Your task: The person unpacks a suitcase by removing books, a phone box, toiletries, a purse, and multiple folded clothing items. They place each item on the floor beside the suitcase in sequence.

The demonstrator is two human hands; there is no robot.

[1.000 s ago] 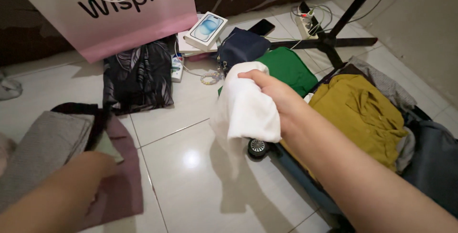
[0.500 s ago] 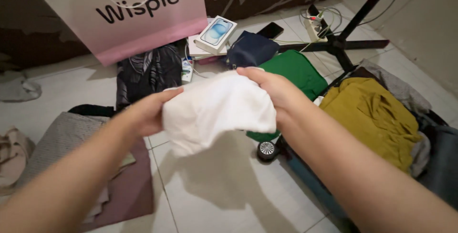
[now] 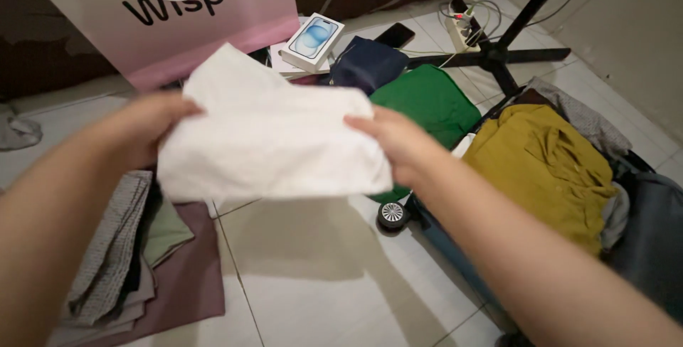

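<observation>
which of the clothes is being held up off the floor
The white cloth, stretched between left hand and right hand; the green and mustard garments lie flat.

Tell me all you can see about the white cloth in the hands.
The white cloth is plain, soft-looking fabric with no print. It is spread wide and held in the air above the tiled floor. The left hand grips its left edge, the right hand its right edge. One corner sticks up at the top.

White cloth (image 3: 267, 141), soft and plain, spread out wide and roughly flat in the air above the tiled floor, one corner peaking upward, held at its left and right edges
</observation>
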